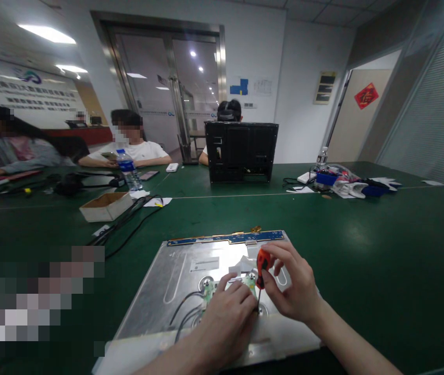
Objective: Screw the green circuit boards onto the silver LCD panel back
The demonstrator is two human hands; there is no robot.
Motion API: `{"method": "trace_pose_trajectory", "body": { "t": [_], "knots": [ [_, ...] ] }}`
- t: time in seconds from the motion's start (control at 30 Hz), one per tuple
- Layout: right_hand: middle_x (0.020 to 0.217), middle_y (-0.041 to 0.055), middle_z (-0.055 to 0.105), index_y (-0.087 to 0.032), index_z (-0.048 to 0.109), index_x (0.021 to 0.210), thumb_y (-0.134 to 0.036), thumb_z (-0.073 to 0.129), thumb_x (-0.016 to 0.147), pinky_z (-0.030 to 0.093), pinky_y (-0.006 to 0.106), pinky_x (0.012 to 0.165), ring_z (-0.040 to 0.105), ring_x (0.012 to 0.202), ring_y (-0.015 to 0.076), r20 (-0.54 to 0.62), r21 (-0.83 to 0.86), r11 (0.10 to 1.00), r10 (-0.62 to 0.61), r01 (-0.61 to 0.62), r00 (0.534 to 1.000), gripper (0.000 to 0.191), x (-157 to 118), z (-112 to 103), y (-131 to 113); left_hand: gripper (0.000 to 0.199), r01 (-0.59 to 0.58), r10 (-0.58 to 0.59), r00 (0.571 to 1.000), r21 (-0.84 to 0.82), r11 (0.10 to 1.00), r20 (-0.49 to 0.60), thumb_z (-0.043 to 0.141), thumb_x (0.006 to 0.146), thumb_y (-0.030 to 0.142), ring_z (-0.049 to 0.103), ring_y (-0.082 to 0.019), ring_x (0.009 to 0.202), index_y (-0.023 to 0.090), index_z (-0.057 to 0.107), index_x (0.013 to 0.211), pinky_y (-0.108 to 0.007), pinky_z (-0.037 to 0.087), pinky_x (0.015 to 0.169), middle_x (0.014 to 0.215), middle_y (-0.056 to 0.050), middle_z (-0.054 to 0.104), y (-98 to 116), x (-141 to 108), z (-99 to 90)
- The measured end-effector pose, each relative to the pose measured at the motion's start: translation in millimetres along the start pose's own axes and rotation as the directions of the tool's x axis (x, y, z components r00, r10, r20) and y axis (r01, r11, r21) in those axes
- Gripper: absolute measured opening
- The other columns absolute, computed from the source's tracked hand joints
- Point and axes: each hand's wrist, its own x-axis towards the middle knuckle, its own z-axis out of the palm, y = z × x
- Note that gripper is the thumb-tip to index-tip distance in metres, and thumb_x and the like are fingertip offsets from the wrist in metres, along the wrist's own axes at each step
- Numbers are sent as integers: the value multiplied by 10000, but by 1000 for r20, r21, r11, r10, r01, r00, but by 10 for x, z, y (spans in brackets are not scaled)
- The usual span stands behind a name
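Observation:
A silver metal display panel point(144, 304) lies back side up on the table before me. My right hand point(295, 285) pinches the orange and black handle of a screwdriver point(261, 264), which stands nearly upright with its tip down by a round mount on the panel. Over a small green circuit board point(208, 292) rests my left hand point(230, 312), its fingers curled together beside the screwdriver's tip. Whatever those fingertips hold is hidden. Dark cables point(183, 307) run from the board's left side. Along the panel's far edge sits a blue circuit strip point(222, 240).
Left of the panel are a shallow open box point(107, 207), black cables point(128, 232) and a water bottle point(128, 169). A black monitor-like casing point(241, 153) stands across the green table point(378, 260). Gloves and bags point(349, 182) lie far right. Several people sit opposite.

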Motion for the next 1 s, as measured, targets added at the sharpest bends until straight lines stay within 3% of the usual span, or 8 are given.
{"method": "trace_pose_trajectory", "body": {
  "t": [0.23, 0.33, 0.5, 0.67, 0.83, 1.0],
  "knots": [
    [841, 24, 685, -206, 529, 1194, -234, 636, 959, 548, 213, 461, 626, 580, 128, -25, 9, 1000, -16, 16, 1000, 260, -31, 6, 44, 110, 22, -21, 999, -29, 999, 34, 585, 884, 127, 636, -224, 905, 222, 639, 873, -447, 339, 1093, 890, -8, 700, 16, -9, -29],
    [886, 38, 681, -215, 546, 1176, -255, 639, 978, 550, 211, 467, 629, 604, 128, -36, -1, 1000, -24, 24, 999, 222, -28, 5, 51, 105, 23, -22, 999, -35, 999, 26, 596, 874, 126, 634, -222, 897, 222, 637, 868, -443, 330, 1096, 883, -3, 698, 14, -14, -21],
    [954, 54, 641, -226, 592, 1173, -187, 623, 962, 577, 237, 517, 646, 688, 144, -46, -2, 999, -33, 33, 998, 217, 1, -9, 28, 103, 17, -17, 1000, -12, 1000, 10, 598, 876, 129, 629, -221, 892, 224, 635, 861, -436, 321, 1101, 881, -1, 697, 8, -24, 1],
    [973, 67, 672, -218, 594, 1207, -72, 575, 898, 576, 247, 538, 657, 707, 153, -31, -31, 999, -36, 35, 999, 342, 20, -13, 2, 121, 6, -6, 1000, -5, 1000, 8, 591, 858, 109, 618, -210, 836, 223, 624, 835, -431, 342, 1076, 833, 7, 677, 3, -12, -10],
    [922, 67, 708, -194, 562, 1236, -115, 536, 906, 567, 252, 507, 671, 688, 167, -16, -10, 1000, -24, 24, 1000, 340, 2, -24, 7, 126, 7, -6, 1000, -15, 1000, 16, 583, 862, 105, 619, -210, 833, 219, 629, 838, -431, 350, 1073, 836, 2, 679, 12, -13, -29],
    [815, 13, 706, -221, 524, 1193, -209, 648, 934, 562, 222, 474, 672, 572, 138, -18, -2, 1000, -5, 5, 1000, 288, -42, -2, 41, 112, 25, -24, 999, -32, 999, 36, 591, 881, 127, 634, -225, 904, 223, 648, 870, -443, 342, 1088, 895, -9, 702, 18, -27, -29]
  ]
}}
